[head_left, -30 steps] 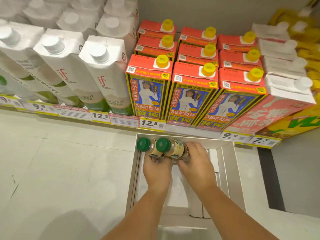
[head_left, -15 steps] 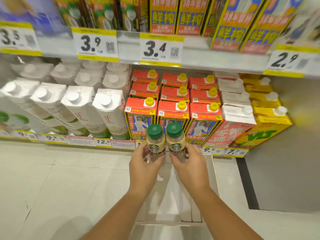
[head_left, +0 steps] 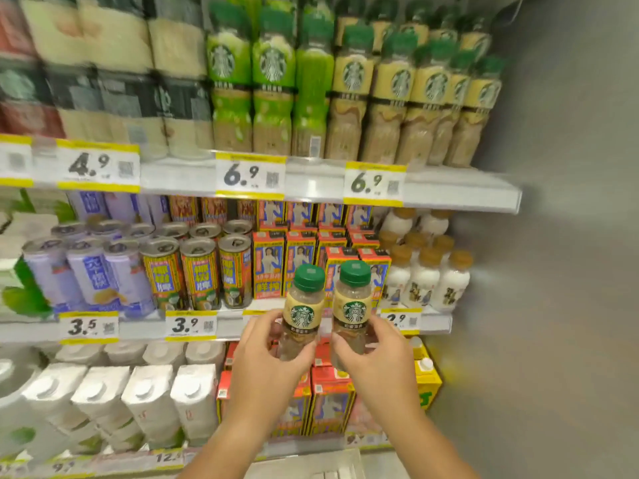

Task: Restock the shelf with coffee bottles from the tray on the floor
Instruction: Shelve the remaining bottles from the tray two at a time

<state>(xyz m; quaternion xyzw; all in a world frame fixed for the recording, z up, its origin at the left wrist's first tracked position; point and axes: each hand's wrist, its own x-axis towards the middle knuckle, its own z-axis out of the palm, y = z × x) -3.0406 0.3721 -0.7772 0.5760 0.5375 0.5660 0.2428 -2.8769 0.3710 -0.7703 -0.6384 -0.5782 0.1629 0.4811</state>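
My left hand point(head_left: 268, 357) grips a coffee bottle point(head_left: 304, 305) with a green cap and cream label, held upright. My right hand point(head_left: 375, 357) grips a second, matching coffee bottle point(head_left: 352, 307) right beside it. Both bottles are raised in front of the middle shelf. On the top shelf at the right stands a row of matching cream-labelled coffee bottles point(head_left: 401, 98), next to green-labelled ones point(head_left: 249, 84). A corner of the white tray point(head_left: 332, 464) shows at the bottom edge, between my forearms.
The middle shelf holds purple cans point(head_left: 90, 274), yellow-red cans point(head_left: 197, 271), orange cartons point(head_left: 287, 261) and white bottles with brown caps point(head_left: 428, 278). White cartons point(head_left: 138, 402) fill the lower shelf. A grey wall point(head_left: 553, 236) closes the right side. Price tags line the shelf edges.
Both hands lifted the two bottles out of the tray and up past the bottom shelf to middle-shelf height. My view tilted up, bringing the top shelf into sight.
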